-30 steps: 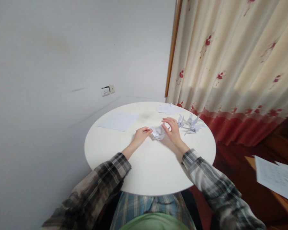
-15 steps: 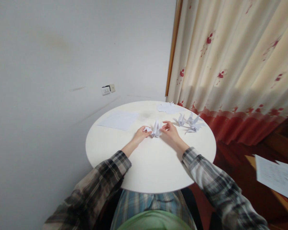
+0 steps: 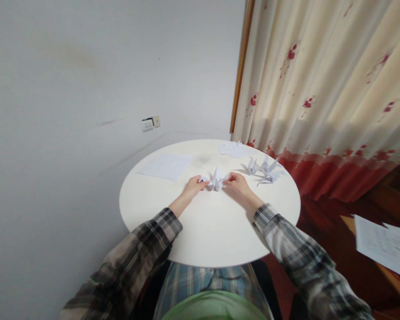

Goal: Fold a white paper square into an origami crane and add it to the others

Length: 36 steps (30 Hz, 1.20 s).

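Observation:
A white paper crane (image 3: 216,180) is held between my two hands, low over the middle of the round white table (image 3: 216,235). My left hand (image 3: 194,184) pinches its left wing between thumb and fingers. On the other side, my right hand (image 3: 236,182) grips the right wing, fingers closed on the paper. The wings spread out sideways, and a pointed part stands up in the centre. Whether the crane's underside touches the tabletop I cannot tell.
Several finished paper cranes (image 3: 268,171) stand to the right of my right hand. Flat white sheets (image 3: 166,166) lie at the back left, with more paper (image 3: 234,149) at the far edge. A wall (image 3: 86,146) borders the left; a curtain (image 3: 320,98) hangs behind on the right.
My right hand's fingers have closed on the right wing, which now stretches further outward. The left hand keeps its pinch and has barely moved.

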### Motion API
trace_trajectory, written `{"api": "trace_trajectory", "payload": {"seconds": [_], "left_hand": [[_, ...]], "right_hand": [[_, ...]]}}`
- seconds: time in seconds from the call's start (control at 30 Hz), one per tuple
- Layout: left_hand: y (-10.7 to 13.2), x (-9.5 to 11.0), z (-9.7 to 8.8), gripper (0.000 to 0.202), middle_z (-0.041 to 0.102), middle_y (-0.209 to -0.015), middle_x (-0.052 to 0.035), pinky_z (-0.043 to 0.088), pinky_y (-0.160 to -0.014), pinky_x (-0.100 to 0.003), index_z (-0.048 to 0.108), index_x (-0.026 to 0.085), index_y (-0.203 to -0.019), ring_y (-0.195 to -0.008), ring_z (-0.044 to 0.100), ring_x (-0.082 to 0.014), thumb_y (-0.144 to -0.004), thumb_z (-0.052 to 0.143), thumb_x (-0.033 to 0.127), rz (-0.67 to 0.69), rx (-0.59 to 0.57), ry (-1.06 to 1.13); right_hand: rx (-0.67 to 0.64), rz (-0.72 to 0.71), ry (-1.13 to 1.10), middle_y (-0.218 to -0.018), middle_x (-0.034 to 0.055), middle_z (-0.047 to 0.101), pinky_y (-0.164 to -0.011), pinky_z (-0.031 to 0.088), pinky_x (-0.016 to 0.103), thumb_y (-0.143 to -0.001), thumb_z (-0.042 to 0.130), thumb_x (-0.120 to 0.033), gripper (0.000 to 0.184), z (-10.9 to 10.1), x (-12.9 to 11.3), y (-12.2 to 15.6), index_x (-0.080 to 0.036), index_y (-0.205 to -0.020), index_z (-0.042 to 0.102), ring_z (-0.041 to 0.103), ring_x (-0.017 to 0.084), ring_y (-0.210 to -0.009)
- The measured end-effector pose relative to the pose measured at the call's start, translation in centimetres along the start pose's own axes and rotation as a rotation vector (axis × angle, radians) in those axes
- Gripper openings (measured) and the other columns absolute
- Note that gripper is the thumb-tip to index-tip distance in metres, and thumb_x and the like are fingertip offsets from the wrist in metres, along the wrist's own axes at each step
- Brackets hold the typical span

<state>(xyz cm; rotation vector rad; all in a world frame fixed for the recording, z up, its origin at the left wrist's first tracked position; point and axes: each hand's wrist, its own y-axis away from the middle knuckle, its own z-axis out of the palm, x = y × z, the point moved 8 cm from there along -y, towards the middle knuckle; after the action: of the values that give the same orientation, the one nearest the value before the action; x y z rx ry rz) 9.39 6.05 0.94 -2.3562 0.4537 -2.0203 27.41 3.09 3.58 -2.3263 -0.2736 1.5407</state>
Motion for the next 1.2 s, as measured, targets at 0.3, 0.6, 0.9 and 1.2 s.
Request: {"api": "trace_trajectory", "payload": {"seconds": [0.3,0.6,0.9,1.2], "left_hand": [[0.0,-0.1,-0.4,0.024,0.058,-0.064,-0.0019,0.037,-0.053,-0.022,0.054,0.013,-0.065,-0.058,0.051,-0.0115,-0.057,0.066,0.033,-0.03,0.02,0.035],[0.3,0.7,-0.4,0.022,0.057,-0.067,0.0001,0.033,-0.051,-0.021,0.054,0.014,-0.072,-0.058,0.051,-0.0102,-0.06,0.064,0.03,0.017,0.037,0.039],[1.1,1.2,-0.2,0.043,0.058,-0.079,-0.0014,0.038,-0.056,-0.022,0.049,0.016,-0.095,-0.064,0.054,-0.0103,-0.058,0.07,0.024,-0.066,0.061,0.143],[2.4,2.3,2.2,0.05,0.058,-0.104,-0.0085,0.047,-0.077,-0.032,0.044,0.02,-0.108,-0.088,0.059,-0.0165,-0.065,0.069,0.031,-0.149,-0.179,0.441]], "right_hand": [[-0.122,0.126,0.052,-0.052,-0.0014,0.057,-0.052,0.033,0.023,-0.046,0.07,-0.025,0.015,0.2,2.1,0.2,-0.015,-0.054,0.061,0.047,0.01,-0.049],[-0.021,0.084,-0.16,-0.056,-0.001,0.055,-0.054,0.034,0.025,-0.053,0.068,-0.031,0.02,0.0,0.3,-0.1,-0.015,-0.057,0.057,0.046,0.01,-0.052],[-0.07,0.054,-0.19,-0.056,-0.0017,0.054,-0.054,0.036,0.024,-0.055,0.068,-0.034,0.023,0.6,-0.5,0.2,-0.015,-0.06,0.056,0.046,0.01,-0.053],[0.111,-0.12,-0.185,-0.064,0.0013,0.059,-0.06,0.04,0.026,-0.061,0.065,-0.04,0.024,-1.4,-2.1,0.1,-0.017,-0.064,0.059,0.05,0.012,-0.06]]}}
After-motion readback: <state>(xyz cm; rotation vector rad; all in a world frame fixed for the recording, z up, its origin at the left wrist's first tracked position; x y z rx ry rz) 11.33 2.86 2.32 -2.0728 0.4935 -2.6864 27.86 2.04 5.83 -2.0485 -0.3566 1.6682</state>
